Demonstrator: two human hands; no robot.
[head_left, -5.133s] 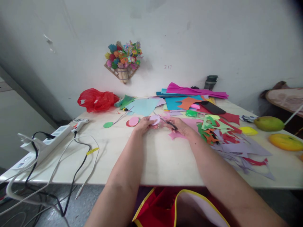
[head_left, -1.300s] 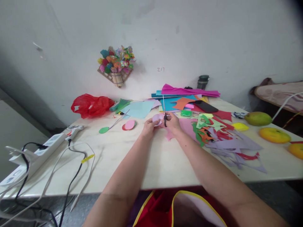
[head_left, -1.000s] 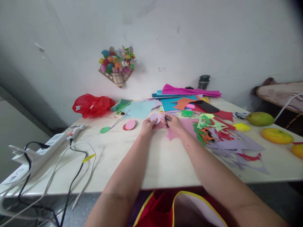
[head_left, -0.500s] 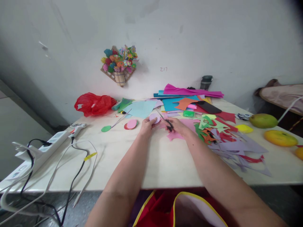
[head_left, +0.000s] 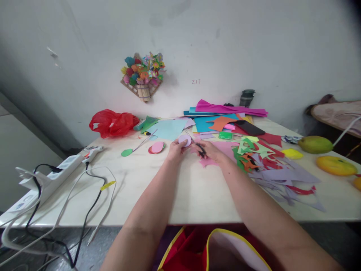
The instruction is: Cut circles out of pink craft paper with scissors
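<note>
Between the thumb and fingers of my left hand (head_left: 176, 149) is a round lilac paper disc (head_left: 184, 140). My right hand (head_left: 210, 150) is closed around the black handles of a pair of scissors (head_left: 201, 150). The blades point up and left, close against the disc's right edge; whether they touch it I cannot tell. Pink paper (head_left: 210, 161) with curved cut-outs lies under and beside my right hand. Left of my left hand, a pink oval (head_left: 157, 146) rests on a red piece. Farther left lies a green disc (head_left: 126, 152) at the end of a thin stick.
Cut paper scraps (head_left: 270, 171) are heaped on the right, near several mangoes (head_left: 335, 165). Coloured sheets (head_left: 216, 123) and a dark phone (head_left: 249, 128) lie at the back. A red plastic bag (head_left: 113, 123) sits back left; a power strip (head_left: 53, 180) with cables runs along the left.
The scissor blades have swung slightly more upright and nearer the lilac disc's edge. Both hands stay in nearly the same place, and the view has shifted very slightly.
</note>
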